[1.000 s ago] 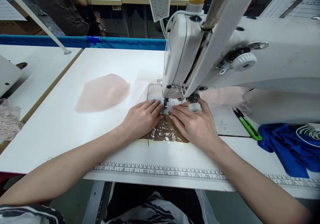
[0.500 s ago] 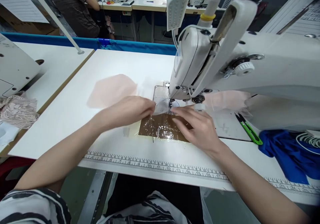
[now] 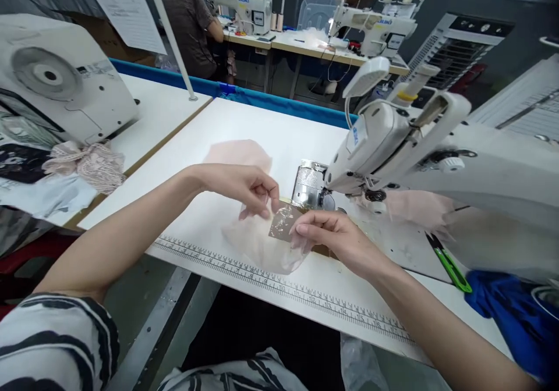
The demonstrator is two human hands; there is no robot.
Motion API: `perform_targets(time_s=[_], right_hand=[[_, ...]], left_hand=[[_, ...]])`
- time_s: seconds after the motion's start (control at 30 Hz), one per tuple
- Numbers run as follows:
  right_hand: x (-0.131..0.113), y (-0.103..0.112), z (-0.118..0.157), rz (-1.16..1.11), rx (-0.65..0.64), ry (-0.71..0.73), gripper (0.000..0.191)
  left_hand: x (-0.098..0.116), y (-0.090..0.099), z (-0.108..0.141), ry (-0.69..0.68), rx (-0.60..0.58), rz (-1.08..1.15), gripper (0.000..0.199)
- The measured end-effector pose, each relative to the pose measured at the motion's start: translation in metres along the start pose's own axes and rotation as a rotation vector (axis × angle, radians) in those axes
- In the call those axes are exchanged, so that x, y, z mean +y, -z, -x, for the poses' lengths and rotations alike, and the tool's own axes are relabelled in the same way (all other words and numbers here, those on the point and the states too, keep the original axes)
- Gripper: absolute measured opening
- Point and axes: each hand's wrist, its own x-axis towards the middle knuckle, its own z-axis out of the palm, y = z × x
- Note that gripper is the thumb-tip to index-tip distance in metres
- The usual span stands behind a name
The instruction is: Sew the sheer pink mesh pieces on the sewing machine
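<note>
A sheer, pale pink piece of fabric [image 3: 266,248] hangs between both hands, in front of the sewing machine [image 3: 371,141]. My left hand [image 3: 244,187] pinches its upper left part between thumb and fingers. With thumb and forefinger together, my right hand [image 3: 336,234] grips the fabric's right edge. Behind the sheer cloth lies a shiny brown patch [image 3: 283,221], partly covered by it and by my right hand. The metal needle plate [image 3: 309,182] shows just beyond the hands. Another pale pink piece [image 3: 240,153] lies flat on the white table behind my left hand.
A printed ruler [image 3: 279,286] runs along the table's front edge. Green snips [image 3: 452,269] and blue cloth [image 3: 502,315] lie at the right, more pink fabric [image 3: 414,208] behind the needle. Another machine [image 3: 56,77] stands left. A person [image 3: 187,30] sits at a far table.
Both hands have drawn back from the needle area and now hold the sheer fabric up over the table. The head view has shifted, showing more of the room and the left machine.
</note>
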Motion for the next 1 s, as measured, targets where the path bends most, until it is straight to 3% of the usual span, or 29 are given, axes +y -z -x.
perform_targets(time_s=[0.07,0.13,0.23,0.3,0.37,0.47,0.57,0.7,1.0], right_hand=[[-0.005,-0.005,-0.008,0.01,0.014,0.014,0.023],[-0.011,-0.009,-0.02,0.033,0.0,0.021,0.022],[-0.021,-0.015,-0.049,0.041,0.028,0.069,0.022],[-0.026,-0.018,-0.076,0.006,0.152,0.132,0.025],[-0.029,-0.017,-0.106,0.046,0.324,0.18,0.027],[-0.024,-0.008,-0.147,0.14,0.476,0.226,0.025],[-0.012,0.003,-0.174,0.232,0.505,0.191,0.026],[0.0,0.009,-0.182,0.358,0.487,0.145,0.043],[0.001,0.016,-0.182,0.661,0.51,0.158,0.043]], left_hand=[[-0.02,0.001,0.025,0.012,-0.05,0.062,0.023],[-0.036,0.002,0.052,-0.046,0.03,0.132,0.027],[-0.048,0.016,0.08,-0.12,0.397,0.26,0.036],[-0.051,0.038,0.081,-0.133,0.678,0.282,0.034],[-0.055,0.066,0.069,-0.067,0.839,0.172,0.027],[-0.068,0.103,0.037,0.094,0.891,-0.002,0.025],[-0.085,0.119,0.009,0.143,0.883,-0.064,0.022],[-0.099,0.116,-0.006,0.201,0.914,-0.19,0.027],[-0.1,0.093,-0.001,0.412,1.069,-0.636,0.034]])
